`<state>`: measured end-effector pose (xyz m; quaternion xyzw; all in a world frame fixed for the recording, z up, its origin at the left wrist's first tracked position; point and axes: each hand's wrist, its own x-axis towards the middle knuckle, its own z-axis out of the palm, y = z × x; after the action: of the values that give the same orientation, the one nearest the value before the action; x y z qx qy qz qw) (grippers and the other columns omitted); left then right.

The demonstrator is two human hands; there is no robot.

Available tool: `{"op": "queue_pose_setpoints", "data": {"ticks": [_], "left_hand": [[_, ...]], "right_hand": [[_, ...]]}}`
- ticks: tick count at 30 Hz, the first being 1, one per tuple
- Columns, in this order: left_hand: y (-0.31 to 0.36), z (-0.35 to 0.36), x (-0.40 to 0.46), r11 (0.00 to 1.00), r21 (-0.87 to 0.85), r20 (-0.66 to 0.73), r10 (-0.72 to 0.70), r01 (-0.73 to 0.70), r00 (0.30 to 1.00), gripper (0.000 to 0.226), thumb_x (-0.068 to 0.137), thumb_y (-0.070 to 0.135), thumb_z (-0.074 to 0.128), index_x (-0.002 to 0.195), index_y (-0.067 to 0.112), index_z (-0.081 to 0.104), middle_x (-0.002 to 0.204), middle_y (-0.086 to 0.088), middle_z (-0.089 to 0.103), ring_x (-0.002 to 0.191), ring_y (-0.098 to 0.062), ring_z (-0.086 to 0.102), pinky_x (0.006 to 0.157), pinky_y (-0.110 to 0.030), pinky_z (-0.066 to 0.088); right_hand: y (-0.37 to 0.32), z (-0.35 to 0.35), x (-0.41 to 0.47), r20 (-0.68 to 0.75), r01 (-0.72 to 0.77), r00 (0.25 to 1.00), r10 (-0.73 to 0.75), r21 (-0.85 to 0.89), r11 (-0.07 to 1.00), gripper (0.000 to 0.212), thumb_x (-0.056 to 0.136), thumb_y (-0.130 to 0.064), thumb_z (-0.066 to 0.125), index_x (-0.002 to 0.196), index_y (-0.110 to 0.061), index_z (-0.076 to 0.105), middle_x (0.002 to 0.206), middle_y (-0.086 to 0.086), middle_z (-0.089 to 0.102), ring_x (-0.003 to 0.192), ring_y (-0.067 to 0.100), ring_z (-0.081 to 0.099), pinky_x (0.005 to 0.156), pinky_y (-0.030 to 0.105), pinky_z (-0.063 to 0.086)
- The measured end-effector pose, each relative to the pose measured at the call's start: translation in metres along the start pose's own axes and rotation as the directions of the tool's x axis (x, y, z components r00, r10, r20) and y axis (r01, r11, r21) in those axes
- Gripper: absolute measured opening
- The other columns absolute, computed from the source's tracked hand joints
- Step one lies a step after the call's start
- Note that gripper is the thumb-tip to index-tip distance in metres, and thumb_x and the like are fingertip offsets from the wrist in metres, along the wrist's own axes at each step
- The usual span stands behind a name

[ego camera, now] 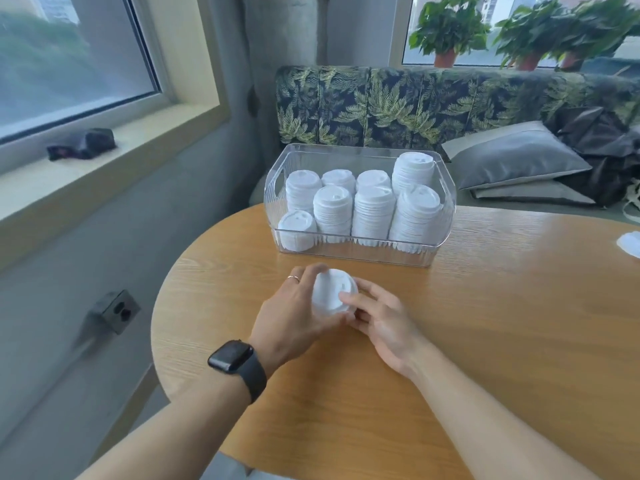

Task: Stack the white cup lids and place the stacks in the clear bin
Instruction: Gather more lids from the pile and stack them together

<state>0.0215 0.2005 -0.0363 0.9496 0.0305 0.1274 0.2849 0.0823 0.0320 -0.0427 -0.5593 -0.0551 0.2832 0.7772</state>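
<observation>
Both hands are holding one round white plastic cup lid (333,289) over the rounded wooden table (485,323). The left hand (294,317) is curling fingers around its left side. The right hand (381,320) is pinching its right edge. Just behind, the clear plastic bin (360,252) is holding white lid stacks (372,209), sitting near the table's far edge. Another white lid (630,243) is lying far right.

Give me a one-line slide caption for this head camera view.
Both hands, left hand and right hand, hold white lids over the wooden table, before a clear bin of lid stacks.

white lids (333,289) on table, stacks (372,206) in clear bin (360,256)
</observation>
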Motion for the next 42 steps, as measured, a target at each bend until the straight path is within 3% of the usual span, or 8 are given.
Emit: {"op": "queue_pose_setpoints", "data": {"ticks": [7, 13, 16, 19, 25, 31, 37, 42], "left_hand": [[-0.018, -0.012, 0.004, 0.990, 0.091, 0.152, 0.091, -0.106, 0.984, 0.094, 0.089, 0.063, 0.067, 0.162, 0.035, 0.015, 0.159, 0.017, 0.031, 0.131, -0.009, 0.048, 0.091, -0.025, 0.048], [-0.014, -0.023, 0.017, 0.950, 0.260, 0.231, 0.115, -0.175, 0.966, 0.101, 0.088, 0.066, 0.065, 0.165, 0.030, 0.011, 0.160, 0.010, 0.034, 0.126, -0.014, 0.052, 0.083, -0.027, 0.043], [-0.011, -0.025, 0.025, 0.961, 0.247, 0.180, 0.078, -0.122, 0.981, 0.099, 0.083, 0.066, 0.068, 0.162, 0.029, 0.021, 0.151, 0.008, 0.044, 0.122, -0.017, 0.055, 0.087, -0.032, 0.050], [-0.008, -0.030, 0.036, 0.972, 0.229, 0.074, 0.029, -0.046, 0.997, 0.096, 0.082, 0.064, 0.071, 0.159, 0.027, 0.027, 0.146, 0.003, 0.048, 0.119, -0.020, 0.057, 0.082, -0.031, 0.047], [-0.007, -0.054, 0.087, 0.986, 0.159, -0.240, -0.006, 0.045, 0.971, 0.091, 0.086, 0.055, 0.074, 0.157, 0.019, 0.030, 0.147, -0.008, 0.043, 0.123, -0.030, 0.055, 0.088, -0.046, 0.054], [-0.002, -0.064, 0.138, 0.915, 0.392, -0.207, -0.019, 0.101, 0.978, 0.062, 0.084, 0.039, 0.072, 0.132, 0.015, 0.041, 0.125, -0.014, 0.056, 0.107, -0.038, 0.060, 0.088, -0.043, 0.044], [-0.003, -0.054, 0.159, 0.796, 0.595, -0.124, -0.044, 0.110, 0.991, 0.056, 0.083, 0.048, 0.067, 0.121, 0.015, 0.043, 0.100, -0.006, 0.060, 0.094, -0.031, 0.061, 0.096, -0.045, 0.039], [-0.007, -0.045, 0.166, 0.710, 0.686, -0.133, -0.094, 0.160, 0.987, 0.051, 0.083, 0.060, 0.061, 0.104, 0.019, 0.041, 0.092, -0.005, 0.065, 0.096, -0.029, 0.046, 0.096, -0.045, 0.032]], "right_hand": [[0.003, 0.004, 0.023, 0.010, 0.015, 1.000, -0.014, -0.091, 0.996, 0.029, 0.096, -0.011, 0.063, 0.124, -0.006, 0.071, 0.105, 0.019, 0.074, 0.093, 0.027, 0.068, 0.078, 0.037, 0.058], [0.003, 0.008, 0.039, -0.004, 0.043, 0.999, -0.044, -0.204, 0.978, 0.048, 0.074, -0.031, 0.064, 0.116, -0.013, 0.077, 0.102, 0.017, 0.075, 0.091, 0.027, 0.065, 0.079, 0.044, 0.048], [0.004, 0.011, 0.044, -0.020, 0.076, 0.997, -0.081, -0.175, 0.982, 0.040, 0.085, -0.035, 0.068, 0.119, -0.016, 0.075, 0.108, 0.013, 0.077, 0.092, 0.022, 0.068, 0.079, 0.040, 0.049], [0.003, 0.015, 0.045, -0.086, 0.142, 0.984, -0.154, -0.128, 0.982, 0.031, 0.104, -0.038, 0.055, 0.114, -0.015, 0.074, 0.096, 0.012, 0.077, 0.083, 0.023, 0.069, 0.073, 0.037, 0.054], [0.001, 0.010, 0.047, -0.156, 0.201, 0.962, -0.225, -0.156, 0.967, 0.032, 0.106, -0.040, 0.051, 0.116, -0.014, 0.065, 0.092, 0.021, 0.076, 0.078, 0.027, 0.071, 0.075, 0.041, 0.059], [0.004, 0.008, 0.044, -0.170, 0.205, 0.958, -0.231, -0.159, 0.966, 0.033, 0.107, -0.040, 0.049, 0.116, -0.012, 0.066, 0.088, 0.021, 0.075, 0.076, 0.026, 0.069, 0.071, 0.038, 0.058], [0.007, 0.007, 0.038, -0.167, 0.237, 0.949, -0.266, -0.177, 0.955, 0.034, 0.106, -0.040, 0.051, 0.112, -0.011, 0.068, 0.083, 0.018, 0.075, 0.073, 0.024, 0.068, 0.068, 0.037, 0.056], [0.004, 0.006, 0.040, -0.156, 0.230, 0.954, -0.257, -0.173, 0.958, 0.034, 0.106, -0.040, 0.051, 0.113, -0.011, 0.067, 0.082, 0.017, 0.075, 0.072, 0.025, 0.069, 0.066, 0.036, 0.057]]}}
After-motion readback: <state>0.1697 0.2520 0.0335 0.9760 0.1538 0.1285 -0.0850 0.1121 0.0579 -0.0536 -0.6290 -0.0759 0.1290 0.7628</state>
